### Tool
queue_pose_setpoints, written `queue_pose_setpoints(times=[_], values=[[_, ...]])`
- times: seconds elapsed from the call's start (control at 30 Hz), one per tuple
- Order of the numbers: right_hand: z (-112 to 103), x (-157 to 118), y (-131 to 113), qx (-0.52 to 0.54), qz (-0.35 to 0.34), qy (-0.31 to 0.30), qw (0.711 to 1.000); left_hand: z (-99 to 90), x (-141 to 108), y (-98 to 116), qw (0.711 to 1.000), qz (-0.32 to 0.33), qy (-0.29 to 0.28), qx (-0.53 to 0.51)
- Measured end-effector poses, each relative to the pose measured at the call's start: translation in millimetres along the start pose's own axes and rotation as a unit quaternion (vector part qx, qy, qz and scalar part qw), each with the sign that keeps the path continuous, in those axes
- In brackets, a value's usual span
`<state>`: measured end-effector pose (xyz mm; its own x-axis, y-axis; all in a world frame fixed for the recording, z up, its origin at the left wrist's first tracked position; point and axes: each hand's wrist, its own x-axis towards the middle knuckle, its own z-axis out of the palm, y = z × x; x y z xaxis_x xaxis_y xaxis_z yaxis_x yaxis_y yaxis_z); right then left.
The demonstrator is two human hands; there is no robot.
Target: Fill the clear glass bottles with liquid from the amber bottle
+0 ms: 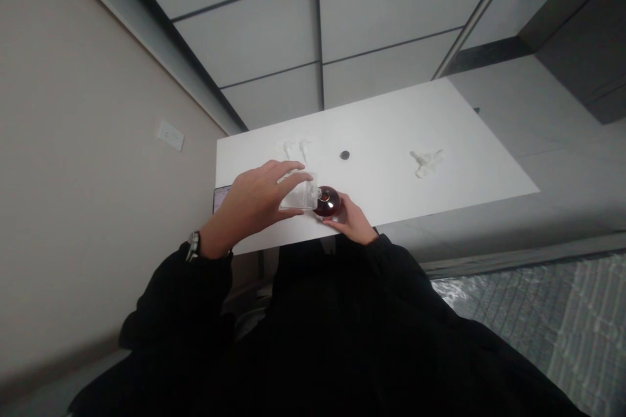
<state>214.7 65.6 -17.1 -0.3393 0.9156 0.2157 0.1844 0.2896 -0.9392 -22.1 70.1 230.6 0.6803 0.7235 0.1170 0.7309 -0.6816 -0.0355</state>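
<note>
My left hand (264, 199) grips a clear, square-sided bottle (299, 194) from above, tilted on its side so its neck points right. The neck meets the mouth of a round, dark red-brown glass bottle (328, 202). Around the right side of that round bottle my right hand (353, 219) is closed, holding it at the table's near edge. Beyond them a small dark round cap (345, 155) lies on the white table. Whether liquid passes between the two bottles I cannot make out.
The white table (469, 163) bears two small whitish pieces (296, 147) behind my left hand and a crumpled white tissue-like item (426, 161) at right. A phone-like screen (221, 197) shows partly beside my left wrist. Wall stands left, panelled doors (274, 32) behind.
</note>
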Motion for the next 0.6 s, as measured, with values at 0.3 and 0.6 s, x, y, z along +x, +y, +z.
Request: queue_pose_setpoints(times=[0.3,0.6], values=[[-0.6,1.1,-3.8,-0.001,-0.008,-0.001,1.0,0.4,1.1,0.7,1.0,0.005,-0.008,0.022],[-1.9,0.9,-5.5,0.0,0.005,-0.007,1.0,-2.2,3.9,3.3,0.999,0.011,-0.008,0.031]])
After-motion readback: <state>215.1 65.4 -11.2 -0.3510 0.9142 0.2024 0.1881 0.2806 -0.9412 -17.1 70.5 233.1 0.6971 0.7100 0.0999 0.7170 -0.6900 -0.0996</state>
